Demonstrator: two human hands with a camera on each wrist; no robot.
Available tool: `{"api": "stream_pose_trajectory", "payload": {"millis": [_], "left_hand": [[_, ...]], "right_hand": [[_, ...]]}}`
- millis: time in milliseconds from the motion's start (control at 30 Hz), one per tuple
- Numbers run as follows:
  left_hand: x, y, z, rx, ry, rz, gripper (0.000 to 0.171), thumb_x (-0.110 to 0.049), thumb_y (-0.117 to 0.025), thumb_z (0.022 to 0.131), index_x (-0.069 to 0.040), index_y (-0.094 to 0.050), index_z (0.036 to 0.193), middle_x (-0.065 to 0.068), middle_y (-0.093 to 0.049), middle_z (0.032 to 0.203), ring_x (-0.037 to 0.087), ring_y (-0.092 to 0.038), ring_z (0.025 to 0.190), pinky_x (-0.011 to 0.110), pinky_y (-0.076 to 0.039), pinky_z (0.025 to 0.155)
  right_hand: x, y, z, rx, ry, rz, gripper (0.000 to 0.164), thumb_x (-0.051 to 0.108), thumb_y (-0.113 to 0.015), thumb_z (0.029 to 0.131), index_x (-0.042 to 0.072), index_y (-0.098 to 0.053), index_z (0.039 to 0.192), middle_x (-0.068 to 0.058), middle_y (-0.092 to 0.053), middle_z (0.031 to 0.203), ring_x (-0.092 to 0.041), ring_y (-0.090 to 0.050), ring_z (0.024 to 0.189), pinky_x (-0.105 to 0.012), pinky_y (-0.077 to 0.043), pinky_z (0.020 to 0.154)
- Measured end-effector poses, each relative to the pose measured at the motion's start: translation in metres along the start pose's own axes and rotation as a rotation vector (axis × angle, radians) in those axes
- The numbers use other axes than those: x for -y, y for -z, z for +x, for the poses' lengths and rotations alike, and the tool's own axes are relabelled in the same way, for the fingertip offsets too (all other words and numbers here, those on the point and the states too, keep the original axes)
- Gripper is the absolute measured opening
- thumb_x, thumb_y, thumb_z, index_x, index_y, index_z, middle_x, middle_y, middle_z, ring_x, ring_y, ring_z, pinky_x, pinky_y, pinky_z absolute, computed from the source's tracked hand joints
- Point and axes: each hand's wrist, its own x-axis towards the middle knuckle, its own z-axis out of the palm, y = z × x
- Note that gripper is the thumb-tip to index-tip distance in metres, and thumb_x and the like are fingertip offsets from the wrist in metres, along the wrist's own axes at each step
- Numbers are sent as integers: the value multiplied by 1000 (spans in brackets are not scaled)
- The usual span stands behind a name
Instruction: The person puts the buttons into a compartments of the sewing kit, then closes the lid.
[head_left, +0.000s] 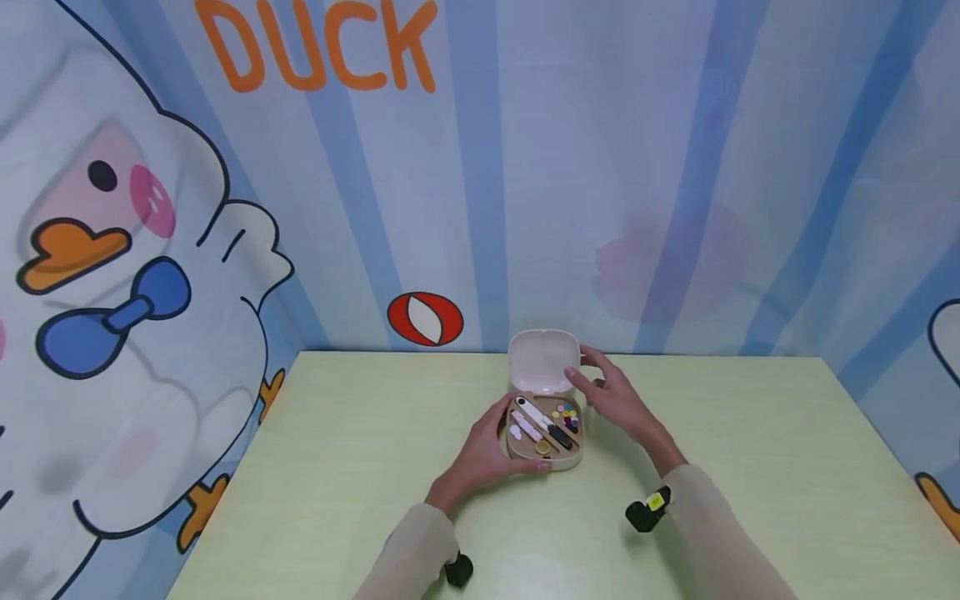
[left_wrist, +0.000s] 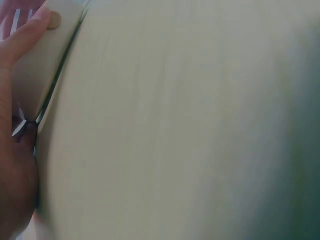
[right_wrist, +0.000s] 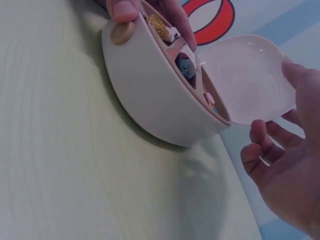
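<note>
A small white sewing kit box (head_left: 564, 463) stands on the table with its hinged lid (head_left: 542, 360) raised at the back. My left hand (head_left: 483, 450) grips the box, thumb along the front and fingers at its left side. At the lid's right edge, my right hand (head_left: 618, 398) pinches it, thumb on the inner face. The tan inner tray holds a white tool with a black end (head_left: 557, 433), a pink-and-white tool (head_left: 525, 425), colourful buttons (head_left: 567, 414) and a gold thimble (right_wrist: 159, 27). A round tan clasp (right_wrist: 122, 33) sits on the front wall beneath my left thumb.
The pale wooden table (head_left: 315, 483) extends to both sides and ends just behind the box. A blue striped cloth (head_left: 540, 167) with a duck print hangs behind and at the sides. Black wrist cameras show at both cuffs.
</note>
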Motion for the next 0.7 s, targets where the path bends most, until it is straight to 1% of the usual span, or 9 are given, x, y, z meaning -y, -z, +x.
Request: {"api": "stream_pose_trajectory", "payload": {"millis": [100, 167, 267, 367, 400, 467, 533, 633, 700], "left_hand": [[0, 0, 0, 2, -1, -2, 123, -61, -93, 68, -27, -25, 165, -4, -37, 164, 20, -35, 150, 51, -34, 120], [1, 0, 0, 3, 2, -2, 123, -61, -93, 68, -27, -25, 165, -5, -37, 164, 19, -35, 150, 50, -34, 120], [0, 1, 0, 8, 13, -1, 124, -61, -92, 68, -26, -24, 166, -5, -36, 165, 20, -34, 151, 51, -33, 120], [0, 1, 0, 6, 25, 1, 124, -60, -92, 69, -23, -24, 166, -2, -36, 165, 22, -34, 151, 51, -33, 120], [-1, 2, 0, 4, 27, 1, 124, -59, -92, 70, -22, -24, 166, -2, -36, 165, 22, -34, 151, 52, -33, 121], [-1, 2, -1, 2, 29, 5, 124, -59, -92, 70, -20, -25, 166, 0, -36, 165, 23, -34, 150, 52, -33, 121], [-1, 1, -1, 0, 23, 6, 124, -58, -93, 70, -19, -24, 166, 1, -37, 165, 24, -35, 150, 52, -33, 121], [0, 0, 0, 1, 8, 6, 124, -57, -93, 70, -19, -24, 166, 1, -38, 164, 23, -35, 150, 51, -33, 121], [1, 0, 0, -1, -2, 5, 124, -56, -93, 70, -18, -25, 166, 1, -38, 164, 23, -35, 150, 50, -33, 121]], "right_hand": [[0, 0, -1, 13, -21, 16, 73, 53, -58, 104, 16, -31, 162, -21, -44, 153, -41, -62, 108, -42, -54, 80], [1, 0, -3, 14, -34, 34, 73, 55, -57, 104, 18, -32, 161, -21, -44, 152, -41, -62, 111, -43, -54, 80], [3, 2, -6, 17, -41, 59, 70, 57, -53, 105, 19, -33, 160, -20, -44, 152, -41, -60, 103, -41, -51, 73], [5, 3, -8, 12, -31, 67, 63, 57, -50, 106, 18, -39, 154, -19, -46, 149, -36, -56, 88, -35, -48, 66], [6, 3, -8, 13, -20, 71, 60, 56, -50, 106, 17, -42, 151, -19, -47, 147, -35, -56, 87, -35, -47, 66], [6, 2, -10, 5, 14, 64, 52, 52, -52, 107, 14, -48, 142, -17, -50, 142, -32, -56, 94, -35, -48, 72], [6, 0, -12, 0, 53, 50, 45, 48, -55, 107, 12, -52, 133, -14, -54, 136, -29, -55, 106, -38, -49, 85], [7, 0, -17, 0, 104, 32, 38, 41, -61, 106, 10, -56, 127, -11, -57, 129, -29, -50, 121, -42, -44, 100], [7, 0, -20, 11, 116, 18, 39, 40, -63, 105, 9, -56, 127, -9, -57, 127, -32, -51, 116, -41, -45, 97]]}}
